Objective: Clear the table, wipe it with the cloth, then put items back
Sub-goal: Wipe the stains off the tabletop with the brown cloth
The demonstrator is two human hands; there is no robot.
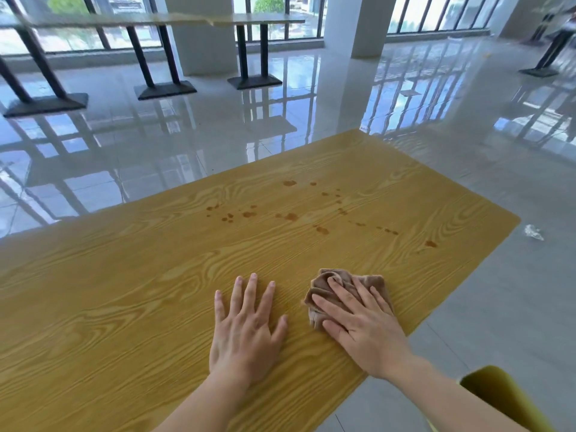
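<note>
A yellow wood-grain table [124, 291] fills the lower half of the head view. Several brown spill stains [291, 216] dot its far middle. A crumpled brown cloth [333, 283] lies near the table's right edge. My right hand [361, 325] presses flat on the cloth with straight, spread fingers, covering its near part. My left hand [246, 325] rests flat on the bare tabletop just left of the cloth, fingers spread, holding nothing.
A crumpled clear wrapper [533, 232] lies on the grey floor right of the table. Long high tables on black pedestal legs [249, 54] stand at the back by the windows. A yellow-green chair back [501, 397] shows at lower right.
</note>
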